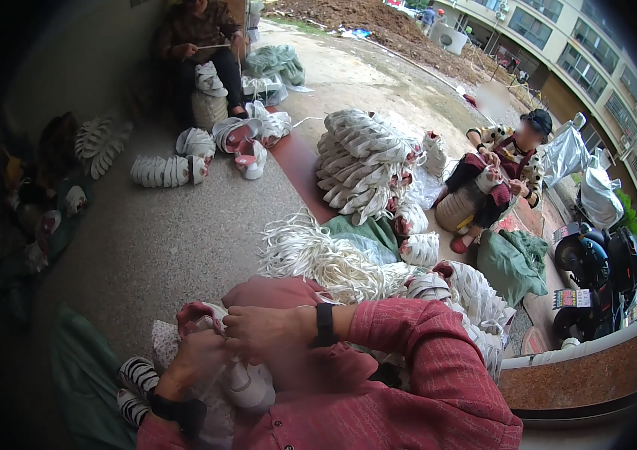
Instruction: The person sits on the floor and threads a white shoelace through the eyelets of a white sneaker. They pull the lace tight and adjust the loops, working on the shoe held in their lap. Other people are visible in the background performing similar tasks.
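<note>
Both left hand (200, 355) and right hand (267, 328) bunch their fingers (pinching what, I cannot tell) over a white shoe (251, 388), likely light, pliable and best held by its sole, beside a spotted cloth's (162, 341) right edge.

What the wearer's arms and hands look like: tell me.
The left hand and right hand are ungloved. The left wristband and right wristband are black. The right sleeve is pinkish-red with fine pale streaks; the left sleeve looks similar in colour.
</note>
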The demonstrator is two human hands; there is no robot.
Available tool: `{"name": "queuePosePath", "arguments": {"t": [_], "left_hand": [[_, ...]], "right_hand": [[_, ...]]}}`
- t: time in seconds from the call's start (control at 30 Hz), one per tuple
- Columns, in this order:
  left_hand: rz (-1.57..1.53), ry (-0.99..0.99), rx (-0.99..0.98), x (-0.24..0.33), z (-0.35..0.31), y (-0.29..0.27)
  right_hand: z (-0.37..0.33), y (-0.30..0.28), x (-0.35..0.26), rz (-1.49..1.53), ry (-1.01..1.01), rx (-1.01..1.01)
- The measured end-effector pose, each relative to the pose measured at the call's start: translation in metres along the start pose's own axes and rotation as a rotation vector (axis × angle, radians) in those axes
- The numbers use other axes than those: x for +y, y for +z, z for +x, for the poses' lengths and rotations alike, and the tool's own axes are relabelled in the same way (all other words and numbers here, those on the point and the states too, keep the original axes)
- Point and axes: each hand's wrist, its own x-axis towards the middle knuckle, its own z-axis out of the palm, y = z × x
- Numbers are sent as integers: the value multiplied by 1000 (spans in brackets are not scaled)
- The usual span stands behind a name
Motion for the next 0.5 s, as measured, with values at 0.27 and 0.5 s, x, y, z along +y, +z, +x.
{"name": "queuePosePath", "arguments": {"t": [0.27,0.5], "left_hand": [[-458,-390,71,29,1,-4],[-428,-349,81,22,-3,-7]], "right_hand": [[1,-8,1,0,-34,37],[7,-7,2,-26,-34,18]]}}
